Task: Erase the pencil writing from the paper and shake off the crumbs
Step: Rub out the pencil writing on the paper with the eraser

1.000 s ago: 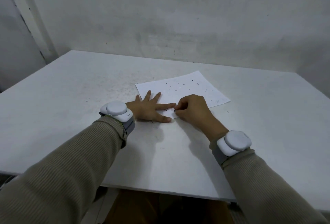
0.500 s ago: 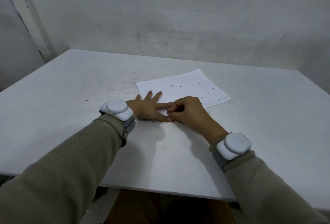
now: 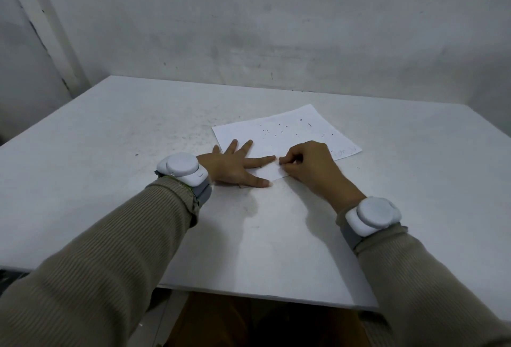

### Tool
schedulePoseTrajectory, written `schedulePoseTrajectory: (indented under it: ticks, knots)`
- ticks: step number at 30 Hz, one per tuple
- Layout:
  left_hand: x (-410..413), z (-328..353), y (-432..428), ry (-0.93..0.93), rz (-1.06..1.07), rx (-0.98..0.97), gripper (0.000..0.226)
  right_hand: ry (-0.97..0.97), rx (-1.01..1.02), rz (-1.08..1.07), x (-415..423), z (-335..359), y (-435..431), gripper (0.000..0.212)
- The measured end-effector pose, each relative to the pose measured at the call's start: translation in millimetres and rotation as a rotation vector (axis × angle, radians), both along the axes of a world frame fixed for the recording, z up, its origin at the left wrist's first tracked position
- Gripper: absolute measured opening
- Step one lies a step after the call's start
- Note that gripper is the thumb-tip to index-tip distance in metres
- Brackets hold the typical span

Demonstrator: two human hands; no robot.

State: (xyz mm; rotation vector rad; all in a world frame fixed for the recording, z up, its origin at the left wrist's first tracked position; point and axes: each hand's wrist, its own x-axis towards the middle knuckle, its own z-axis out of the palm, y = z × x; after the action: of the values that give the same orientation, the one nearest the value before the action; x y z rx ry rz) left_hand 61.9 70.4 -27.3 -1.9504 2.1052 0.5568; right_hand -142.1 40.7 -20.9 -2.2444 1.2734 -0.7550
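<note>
A white sheet of paper [image 3: 287, 136] lies flat on the white table [image 3: 138, 153], dotted with dark eraser crumbs [image 3: 279, 131]. Faint pencil writing [image 3: 344, 151] shows near its right corner. My left hand [image 3: 235, 165] presses flat on the paper's near left corner, fingers spread and straight. My right hand [image 3: 309, 165] is curled over the paper's near edge, fingertips pinched together just right of my left index finger. An eraser is presumably in that pinch, but it is hidden by the fingers.
A grey wall [image 3: 276, 28] stands right behind the table's far edge. Small dark specks lie on the tabletop left of the paper. The table's near edge [image 3: 249, 292] runs below my forearms.
My right hand slid left along the paper's near edge half a second ago and has moved back to the right. My left hand stays pressed on the corner.
</note>
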Motion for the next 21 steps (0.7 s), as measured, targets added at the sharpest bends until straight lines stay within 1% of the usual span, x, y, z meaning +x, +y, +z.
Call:
schedulePoseTrajectory:
  ticks: [2, 5, 7, 11, 14, 16, 18, 19, 21]
  knots:
    - [0.4, 1.0, -0.4, 0.005, -0.001, 0.007, 0.078, -0.003, -0.009, -0.023, -1.2, 0.4, 0.0, 0.010]
    - [-0.1, 1.2, -0.3, 0.000, 0.007, 0.015, 0.080, 0.018, 0.009, 0.101, 7.5, 0.8, 17.9, 0.010]
    - [-0.4, 1.4, 0.0, 0.004, 0.007, 0.014, 0.079, 0.032, 0.010, 0.135, 5.0, 1.9, 19.1, 0.009]
    - [0.2, 2.1, 0.2, 0.002, 0.002, 0.010, 0.078, 0.020, -0.021, 0.006, -5.6, 0.8, 1.8, 0.011]
    - [0.2, 2.3, 0.4, -0.017, 0.002, 0.020, 0.077, 0.058, -0.044, 0.029, -0.7, -0.2, 9.8, 0.013]
    - [-0.6, 2.2, 0.6, -0.036, -0.003, 0.020, 0.071, 0.064, -0.034, 0.075, -1.7, 0.9, 14.3, 0.011]
    - [-1.6, 2.9, -0.3, -0.056, -0.007, -0.006, 0.055, 0.036, -0.010, 0.083, -5.5, 2.9, 10.8, 0.010]
    - [-2.2, 3.2, -1.4, -0.045, -0.003, -0.018, 0.048, 0.028, -0.012, 0.070, -6.6, 2.9, 8.1, 0.011]
    - [-1.4, 5.3, -3.6, 0.007, 0.012, -0.008, 0.042, 0.010, -0.017, 0.033, -4.3, 1.5, 4.0, 0.013]
